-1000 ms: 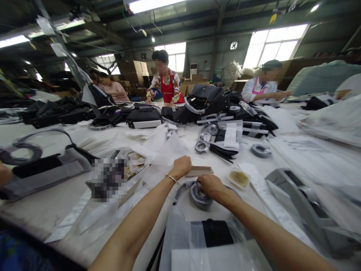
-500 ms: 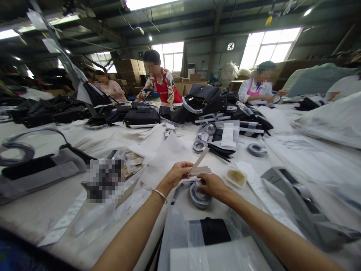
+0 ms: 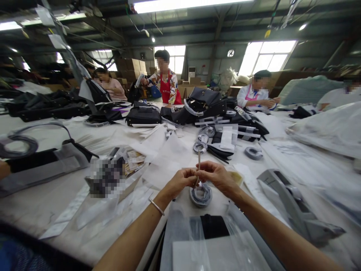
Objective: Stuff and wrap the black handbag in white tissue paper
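Both of my hands are together above the table, closed on a thin beige strip [image 3: 199, 160], which stands nearly upright and edge-on to me. My left hand [image 3: 182, 181] pinches its lower part. Beside it my right hand [image 3: 218, 175] grips the strip too, fingertips meeting those of the left. Just below them lies a plastic-wrapped coiled strap [image 3: 193, 198]. Closer to me is a bag in clear wrapping [image 3: 216, 227], dark in the middle with a white sheet over its near part.
At right stands a grey tape dispenser [image 3: 293, 203], near a partly hidden yellowish dish [image 3: 237, 177]. Black bags [image 3: 203, 103] pile up at the back, with several coils before them. A wrapped bag [image 3: 53, 165] lies left; another person's hand [image 3: 3, 169] shows there. Co-workers sit and stand beyond.
My right hand has risen from the coiled strap to my left hand and now grips a strip. The strips, earlier fanned out, now show as one narrow upright edge.
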Tool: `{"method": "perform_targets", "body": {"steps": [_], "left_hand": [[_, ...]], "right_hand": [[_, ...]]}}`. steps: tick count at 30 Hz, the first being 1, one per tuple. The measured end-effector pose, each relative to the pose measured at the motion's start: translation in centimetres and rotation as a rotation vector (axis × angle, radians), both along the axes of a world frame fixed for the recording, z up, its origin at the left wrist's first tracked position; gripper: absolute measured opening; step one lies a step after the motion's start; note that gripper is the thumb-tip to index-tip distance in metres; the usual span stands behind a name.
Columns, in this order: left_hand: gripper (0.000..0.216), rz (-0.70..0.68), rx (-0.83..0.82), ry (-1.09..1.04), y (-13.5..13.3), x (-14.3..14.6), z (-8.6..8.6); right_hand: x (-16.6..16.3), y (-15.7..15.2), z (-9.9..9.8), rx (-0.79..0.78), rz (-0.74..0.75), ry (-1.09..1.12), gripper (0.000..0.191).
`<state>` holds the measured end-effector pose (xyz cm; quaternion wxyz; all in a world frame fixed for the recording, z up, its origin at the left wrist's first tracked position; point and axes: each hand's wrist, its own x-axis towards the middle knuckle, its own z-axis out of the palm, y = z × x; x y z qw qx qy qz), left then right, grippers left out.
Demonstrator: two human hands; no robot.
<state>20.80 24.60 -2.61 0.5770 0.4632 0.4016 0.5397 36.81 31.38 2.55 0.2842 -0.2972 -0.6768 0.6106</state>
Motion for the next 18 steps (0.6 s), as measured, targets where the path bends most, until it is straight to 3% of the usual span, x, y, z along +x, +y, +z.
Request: {"method": "perform_targets", "body": {"steps": [4,10,13,18], "left_hand": [[0.032,0.076,0.108,0.158,-2.0,0.1,0.8],[0.04,0.111,0.088,0.255,-3.3,-0.2,0.1],[0.045,0.128,0.066,0.228,-3.7,-0.9,0.5],[0.059,0.225,0.015,0.031,-4.6,-1.7,2.8]], "right_hand": [[-0.3,-1.1,0.2,-0.019,0.013,-0.018,0.043],[-0.6,-2.3,-0.5,0.032,-0.013,-0.052,0.036],[-0.2,-3.0,-0.5,0.214,-0.01,-0.107,0.029],[0.6,-3.8,-0.6,0.612,0.032,-0.246,0.022]]}}
